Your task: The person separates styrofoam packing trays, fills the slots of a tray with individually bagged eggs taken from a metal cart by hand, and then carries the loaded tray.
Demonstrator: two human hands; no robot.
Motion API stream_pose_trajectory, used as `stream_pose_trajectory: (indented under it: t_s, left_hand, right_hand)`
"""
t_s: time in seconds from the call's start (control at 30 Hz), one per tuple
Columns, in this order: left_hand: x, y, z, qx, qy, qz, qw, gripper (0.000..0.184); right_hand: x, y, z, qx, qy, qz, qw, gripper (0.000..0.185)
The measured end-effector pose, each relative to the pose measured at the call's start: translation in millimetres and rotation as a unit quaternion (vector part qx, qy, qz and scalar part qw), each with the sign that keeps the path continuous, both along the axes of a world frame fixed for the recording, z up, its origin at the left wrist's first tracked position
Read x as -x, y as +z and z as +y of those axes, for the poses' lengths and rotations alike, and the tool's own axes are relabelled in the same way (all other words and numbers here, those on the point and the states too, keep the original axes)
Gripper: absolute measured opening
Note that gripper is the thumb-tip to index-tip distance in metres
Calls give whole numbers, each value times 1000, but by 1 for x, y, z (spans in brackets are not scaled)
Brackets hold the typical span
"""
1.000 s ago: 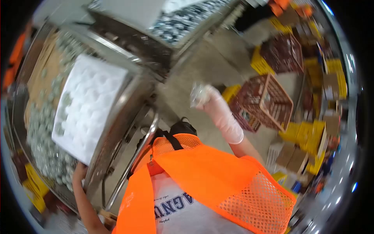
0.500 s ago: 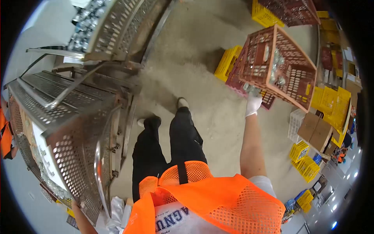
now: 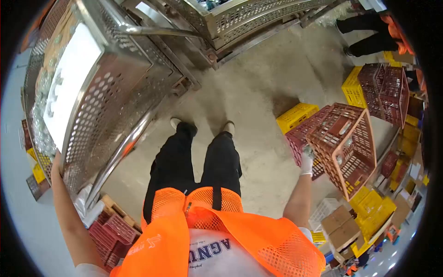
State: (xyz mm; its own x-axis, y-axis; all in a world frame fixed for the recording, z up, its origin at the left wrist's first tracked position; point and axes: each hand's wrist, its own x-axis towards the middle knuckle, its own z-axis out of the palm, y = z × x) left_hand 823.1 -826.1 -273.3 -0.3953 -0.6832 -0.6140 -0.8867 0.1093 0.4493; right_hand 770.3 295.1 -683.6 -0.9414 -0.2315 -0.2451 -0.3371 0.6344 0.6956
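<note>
My right hand (image 3: 306, 163), in a white glove, reaches to the near side of a stack of crates. Its fingertips are beside small clear, shiny pieces (image 3: 308, 150) in the maroon lower crate (image 3: 297, 134); the fingers do not show clearly. A brown-red crate (image 3: 339, 124) sits tilted on top, its opening facing right, with a few clear pieces inside. My left hand (image 3: 57, 161) is at the outer edge of a perforated metal bin (image 3: 108, 106), its fingers hidden there. Clear glassy pieces (image 3: 41, 127) and a white sheet (image 3: 76, 83) lie in this bin.
A steel handle rail (image 3: 127, 143) curves along the bin's side. Another perforated metal container (image 3: 258, 23) stands ahead. Yellow crates (image 3: 295, 116), cardboard boxes (image 3: 340, 226) and maroon crates (image 3: 106, 240) are around. A person in black trousers (image 3: 369, 32) stands at the far right.
The view has turned left, so the metal bin sits higher and more central. The crate stack appears lower, with my right hand still beside it. More of my left arm shows.
</note>
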Motion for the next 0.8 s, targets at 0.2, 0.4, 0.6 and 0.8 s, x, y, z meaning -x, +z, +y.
stream_pose_trajectory:
  t_s: [0.2,0.4,0.6,0.8]
  left_hand:
    - [3,-26,-25,106,76,1,991,40]
    - [47,35,97,134,204,379,893,49]
    - [44,58,116,9,146,546,825,41]
    - [41,65,123,-30,35,519,854,39]
  right_hand:
    - [83,237,-257,805,-466,-74,360,41]
    - [167,426,-450,918,-198,-311,148,31]
    - [175,576,-694,766,49,-532,357,37]
    - [176,523,-893,666,206,-608,380,43]
